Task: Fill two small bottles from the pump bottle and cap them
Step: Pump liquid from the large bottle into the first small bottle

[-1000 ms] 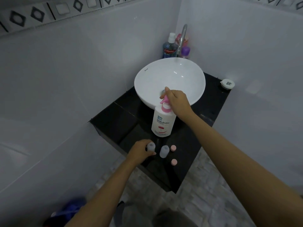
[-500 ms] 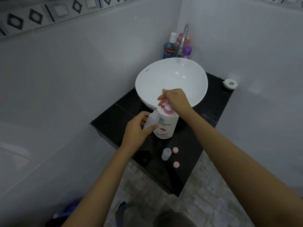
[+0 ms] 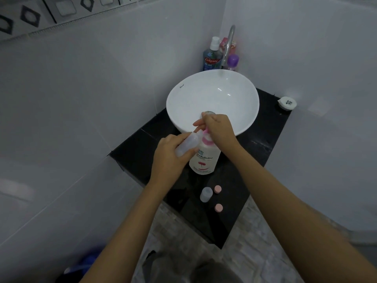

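A white pump bottle (image 3: 206, 160) with a pink pump stands on the black counter (image 3: 261, 139) in front of the basin. My right hand (image 3: 219, 127) rests on top of the pump head and covers most of it. My left hand (image 3: 170, 158) holds a small translucent bottle (image 3: 188, 142), tilted, with its mouth up against the pump's nozzle. The second small bottle (image 3: 206, 194) stands upright and uncapped near the counter's front edge. Two pink caps lie loose beside it, one (image 3: 217, 189) to its right and the other (image 3: 218, 207) closer to the edge.
A white round basin (image 3: 212, 99) sits behind the pump bottle, under a chrome tap (image 3: 228, 43). Several bottles, one a blue mouthwash (image 3: 212, 58), crowd the back corner. A small white lidded pot (image 3: 287, 103) stands at the counter's right rear. Tiled walls close in left and right.
My left hand picked the small bottle up from the counter's front edge and raised it to the pump nozzle. My right hand stayed on the pump head.
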A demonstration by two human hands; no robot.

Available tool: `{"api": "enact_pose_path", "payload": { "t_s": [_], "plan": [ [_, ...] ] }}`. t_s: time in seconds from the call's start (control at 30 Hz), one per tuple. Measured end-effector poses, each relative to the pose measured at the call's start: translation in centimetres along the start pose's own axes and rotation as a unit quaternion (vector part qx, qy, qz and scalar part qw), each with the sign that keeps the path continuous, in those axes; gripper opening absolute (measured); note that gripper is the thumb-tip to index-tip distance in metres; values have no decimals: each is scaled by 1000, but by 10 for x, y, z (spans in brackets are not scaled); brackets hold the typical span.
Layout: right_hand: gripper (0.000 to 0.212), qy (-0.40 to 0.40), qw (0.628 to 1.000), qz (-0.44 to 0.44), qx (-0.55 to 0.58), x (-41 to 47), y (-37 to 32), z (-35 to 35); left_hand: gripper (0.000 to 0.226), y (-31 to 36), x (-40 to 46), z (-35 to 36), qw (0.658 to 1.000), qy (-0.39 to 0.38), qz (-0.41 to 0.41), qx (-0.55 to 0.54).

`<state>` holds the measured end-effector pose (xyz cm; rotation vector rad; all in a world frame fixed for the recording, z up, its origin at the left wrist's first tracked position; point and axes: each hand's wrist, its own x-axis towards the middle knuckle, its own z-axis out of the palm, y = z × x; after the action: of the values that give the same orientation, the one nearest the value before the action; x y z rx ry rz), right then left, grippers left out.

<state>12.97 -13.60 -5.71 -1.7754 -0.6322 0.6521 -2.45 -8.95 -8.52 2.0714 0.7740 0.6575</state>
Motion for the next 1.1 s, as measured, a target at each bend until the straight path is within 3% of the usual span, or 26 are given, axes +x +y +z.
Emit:
{"api": "enact_pose_path", "payload": {
  "t_s": [0.43,0.63,1.1],
  "plan": [
    [43,-15,999,34,6,-1,11,3,51,-1,3,6,999,-27,-46,-5],
    [41,-10,1000,-13,-14,3,1,-3,52,8,4,1,999,-24,-35,-12],
    [40,-25,999,-12,-16,3,-2,-9,48,10,9,0,998,-31,-37,-48]
  ]
}}
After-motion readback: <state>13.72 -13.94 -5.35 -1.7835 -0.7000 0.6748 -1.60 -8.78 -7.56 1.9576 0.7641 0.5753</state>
